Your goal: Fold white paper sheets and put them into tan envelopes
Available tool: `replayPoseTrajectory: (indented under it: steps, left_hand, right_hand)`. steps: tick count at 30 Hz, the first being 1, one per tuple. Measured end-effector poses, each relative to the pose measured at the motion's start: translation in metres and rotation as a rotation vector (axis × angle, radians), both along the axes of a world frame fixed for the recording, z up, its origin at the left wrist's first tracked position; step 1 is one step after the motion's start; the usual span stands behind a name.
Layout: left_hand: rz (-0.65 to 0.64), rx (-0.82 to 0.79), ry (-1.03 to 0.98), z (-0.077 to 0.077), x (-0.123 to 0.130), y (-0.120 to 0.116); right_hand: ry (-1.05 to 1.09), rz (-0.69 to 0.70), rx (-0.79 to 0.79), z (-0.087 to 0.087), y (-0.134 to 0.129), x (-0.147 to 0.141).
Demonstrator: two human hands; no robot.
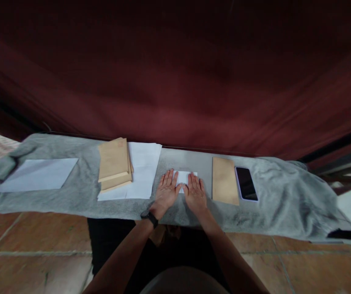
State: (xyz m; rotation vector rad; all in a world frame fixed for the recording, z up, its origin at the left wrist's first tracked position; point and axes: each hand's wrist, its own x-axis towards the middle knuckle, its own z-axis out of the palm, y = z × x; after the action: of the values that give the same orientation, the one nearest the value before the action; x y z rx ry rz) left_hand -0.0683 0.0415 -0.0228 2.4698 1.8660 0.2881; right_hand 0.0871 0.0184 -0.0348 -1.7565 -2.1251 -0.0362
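A small folded white paper [182, 177] lies on the surface [279, 192], which is draped in gray cloth, near the middle of its length and between its near and far edges. The left hand [167, 190] presses flat, palm down, over the paper's left side, its fingers extended and slightly parted toward the far edge, its thumb angled inward across the paper. The right hand [195, 192] lies flat in the same way over the paper's right side, fingers stretched out toward the far edge, thumb turned toward the other thumb; the white of the paper shows between the two hands. A dark watch [149, 217] circles the left wrist, close to the surface's near edge. Toward the left end, just beside the left hand, several white sheets [144, 169] spread from near the far edge toward the near edge, with a pile of overlapping brown envelopes [113, 158] on top of their left part. Farther along, near the left end, lies a large white sheet [42, 174]. To the right of the right hand rests a single brown envelope [225, 181], and just beside it, toward the right end, a dark-screened phone [246, 183] with a pale purple rim. A dark red curtain [175, 90] rises behind the far edge.
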Motion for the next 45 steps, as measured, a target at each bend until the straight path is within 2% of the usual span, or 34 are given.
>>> replayPoseTrajectory:
  steps: [10, 16, 18, 23, 29, 35, 39, 45]
  left_hand:
    - [0.004, 0.007, -0.018, -0.002, -0.001, -0.002]
    - [-0.008, -0.018, 0.004, 0.008, 0.003, -0.003]
    - [-0.076, -0.013, 0.005, 0.012, 0.007, -0.005]
    - [-0.367, -0.012, -0.024, 0.016, 0.017, -0.016]
    - [-0.438, 0.007, -0.036, 0.011, 0.018, -0.02]
    - [-0.451, 0.016, -0.041, 0.003, 0.013, -0.017]
    - [-0.436, 0.004, -0.054, -0.001, 0.013, -0.016]
    - [-0.319, 0.027, -0.085, -0.008, 0.011, -0.009]
  right_hand:
    - [-0.07, -0.028, 0.042, -0.003, -0.018, 0.023]
    - [-0.07, -0.026, 0.068, -0.005, -0.023, 0.028]
    - [-0.069, -0.028, 0.073, -0.006, -0.024, 0.027]
    - [-0.071, -0.025, 0.062, -0.008, -0.024, 0.027]
    - [-0.053, -0.016, 0.034, -0.008, -0.024, 0.028]
    - [-0.044, 0.002, 0.034, -0.004, -0.026, 0.029]
    - [-0.057, 0.088, 0.011, 0.002, -0.034, 0.032]
    - [-0.062, 0.1, -0.003, 0.003, -0.054, 0.037]
